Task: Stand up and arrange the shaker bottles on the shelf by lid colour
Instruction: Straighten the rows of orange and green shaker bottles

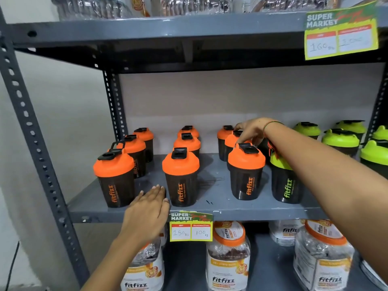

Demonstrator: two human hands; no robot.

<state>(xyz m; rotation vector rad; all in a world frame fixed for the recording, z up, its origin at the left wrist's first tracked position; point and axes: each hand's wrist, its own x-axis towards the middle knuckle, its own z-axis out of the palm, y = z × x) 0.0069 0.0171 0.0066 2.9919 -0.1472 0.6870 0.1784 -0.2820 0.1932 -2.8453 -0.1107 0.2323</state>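
Black shaker bottles stand upright on the grey middle shelf [231, 206]. Orange-lid ones form three columns, fronted by bottles at left [113, 177], middle [180, 177] and right [245, 171]. Green-lid bottles [340, 139] cluster at the right, one of them [283, 185] standing beside the right orange column. My right hand [252, 131] reaches over that column, its fingers curled onto the lid of the orange-lid bottle [232, 141] behind the front one. My left hand [147, 211] lies flat at the shelf's front edge between the left and middle front bottles, holding nothing.
A price tag [191, 226] hangs from the shelf's front lip. Large fitfizz jars [227, 259] fill the shelf below. The upper shelf [168, 32] sits overhead with another tag [340, 38]. A perforated steel post [31, 131] borders the left side.
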